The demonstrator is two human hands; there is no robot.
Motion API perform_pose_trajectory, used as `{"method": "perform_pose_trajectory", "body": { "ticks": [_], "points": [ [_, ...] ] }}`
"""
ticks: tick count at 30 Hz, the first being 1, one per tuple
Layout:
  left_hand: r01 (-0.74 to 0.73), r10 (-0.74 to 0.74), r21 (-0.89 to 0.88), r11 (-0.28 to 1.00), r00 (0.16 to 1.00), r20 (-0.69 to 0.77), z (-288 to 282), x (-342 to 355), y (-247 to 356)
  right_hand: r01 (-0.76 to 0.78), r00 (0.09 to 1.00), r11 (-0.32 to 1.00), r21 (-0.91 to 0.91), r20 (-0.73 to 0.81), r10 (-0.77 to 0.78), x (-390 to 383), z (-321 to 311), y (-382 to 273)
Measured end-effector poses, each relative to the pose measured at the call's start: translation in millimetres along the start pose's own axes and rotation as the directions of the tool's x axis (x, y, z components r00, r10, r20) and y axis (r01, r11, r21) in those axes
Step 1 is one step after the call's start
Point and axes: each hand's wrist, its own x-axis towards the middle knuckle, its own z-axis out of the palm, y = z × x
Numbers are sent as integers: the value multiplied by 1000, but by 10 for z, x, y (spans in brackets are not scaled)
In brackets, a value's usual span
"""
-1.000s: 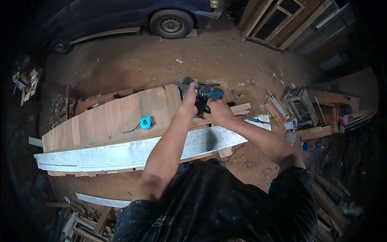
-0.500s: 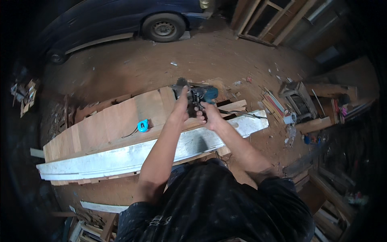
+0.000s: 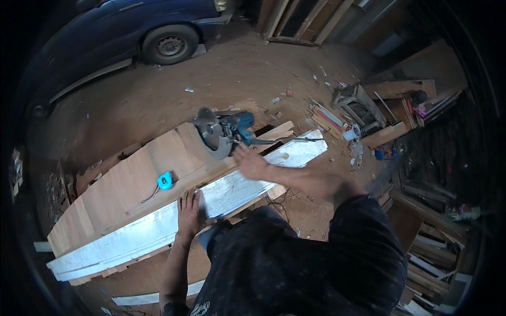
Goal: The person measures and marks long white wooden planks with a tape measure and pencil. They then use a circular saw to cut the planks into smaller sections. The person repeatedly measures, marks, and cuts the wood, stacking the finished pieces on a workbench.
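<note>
Rests spread, empty left hand [image 3: 189, 212] on white board [image 3: 221, 194], likely for support, and sets right hand [image 3: 253, 164] by circular saw [image 3: 226, 128] with unclear grip.

No wording can be read clearly. Pale, slanted lettering [image 3: 130, 7], too small to make out, stands on the blue vehicle's side [image 3: 97, 39] at upper left. White script [image 3: 201, 308], partly cut off, marks the dark shirt [image 3: 295, 258] at the lower edge.

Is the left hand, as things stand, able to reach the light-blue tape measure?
Probably yes: the left hand appears empty on the white board, the light-blue tape measure lies close by on the wooden panel, and nothing visible stands between them.
</note>
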Motion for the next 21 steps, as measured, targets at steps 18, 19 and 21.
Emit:
{"method": "perform_pose_trajectory", "body": {
  "ticks": [18, 19, 21],
  "points": [
    [-54, 62, 151, 987, 997, -45, 118, 35, 74, -287, 894, 951, 115, 388, 223, -789, -1128, 1543],
    [-23, 23, 234, 972, 1000, 2, 161, 43, 59, -355, 866, 928, 112, 412, 282, -1097, -1267, 1653],
    [-25, 31, 218, 976, 999, -21, 143, 40, 132, -565, 770, 815, 129, 438, 464, -1753, -1310, 1875]
  ]
}}
